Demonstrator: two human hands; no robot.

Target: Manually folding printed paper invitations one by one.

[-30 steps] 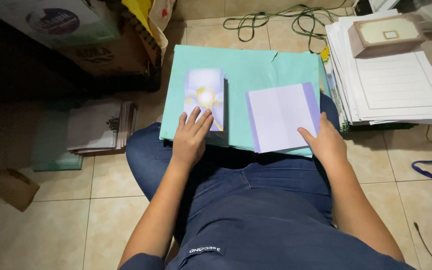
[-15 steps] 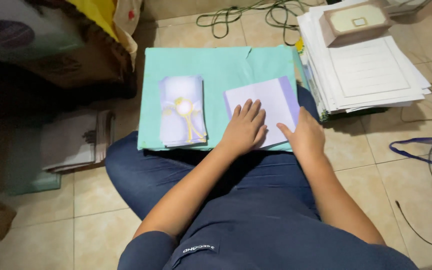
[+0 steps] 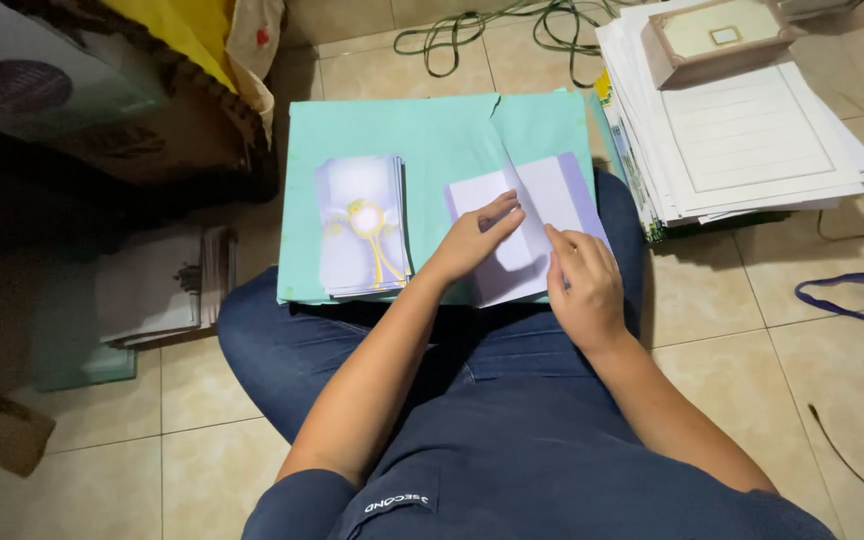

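Fingers (image 3: 500, 214) of the left hand (image 3: 472, 243) lie pressed together and flat on a pale card (image 3: 527, 230), while the right hand (image 3: 584, 285) curls its fingertips onto the card's folded middle, thumb and forefinger close together at the crease. Both hands press on the card, which rests on a teal sheet (image 3: 402, 125) across the lap, just right of a stack (image 3: 363, 225) of printed cards; a paper pile (image 3: 752, 140) sits on the floor to the right.

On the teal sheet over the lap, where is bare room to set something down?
The far strip of the teal sheet, beyond the card stack and the pale folded paper, is bare. A narrow gap runs between those two. Near the left hand and right hand it is crowded.
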